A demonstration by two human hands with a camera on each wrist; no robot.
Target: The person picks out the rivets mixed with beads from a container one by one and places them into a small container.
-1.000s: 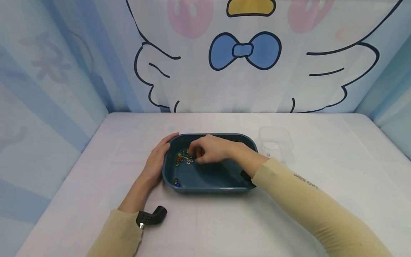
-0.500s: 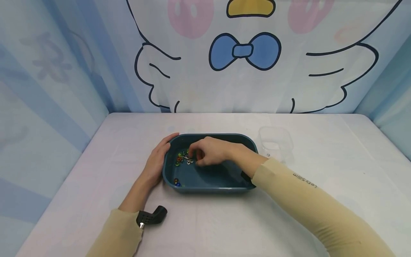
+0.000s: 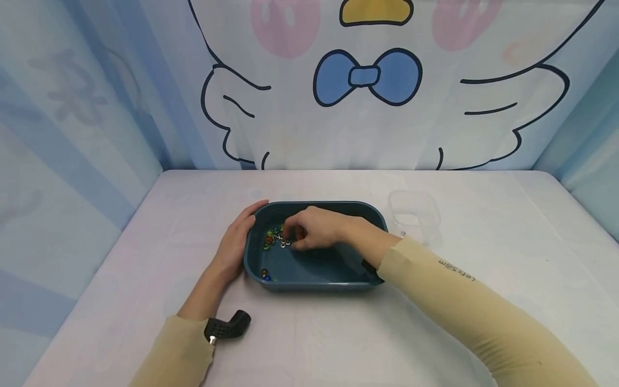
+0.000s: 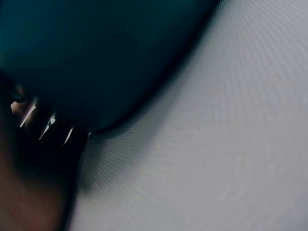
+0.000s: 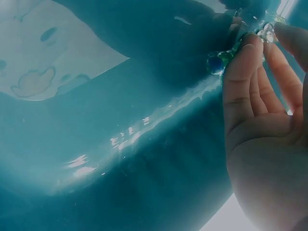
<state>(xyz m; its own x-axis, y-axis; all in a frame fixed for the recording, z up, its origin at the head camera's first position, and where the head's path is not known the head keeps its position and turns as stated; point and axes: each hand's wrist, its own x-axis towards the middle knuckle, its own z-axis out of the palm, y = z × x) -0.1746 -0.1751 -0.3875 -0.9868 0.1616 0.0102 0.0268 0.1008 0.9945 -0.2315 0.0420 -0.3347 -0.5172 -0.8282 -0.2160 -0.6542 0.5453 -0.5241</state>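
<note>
A dark teal tray [image 3: 333,266] sits mid-table with a small pile of coloured and clear beads [image 3: 272,238] at its left end. Two more beads [image 3: 265,275] lie in its front left corner. My right hand [image 3: 289,236] reaches into the tray, its fingers curled down onto the pile. In the right wrist view its fingertips [image 5: 249,43] and thumb close on a clear bead [image 5: 266,32], with a green-blue bead [image 5: 215,63] beside them. My left hand [image 3: 243,224] lies flat against the tray's left outer wall [image 4: 96,57], fingers following the corner.
A clear plastic container [image 3: 414,215] stands on the table just right of the tray's far corner. The pale tabletop [image 3: 145,258] is walled by printed curtains at the back and sides. A black wrist camera mount [image 3: 227,326] shows at my left sleeve.
My right hand has crept slightly left and lower onto the bead pile. The left hand and the tray have not moved.
</note>
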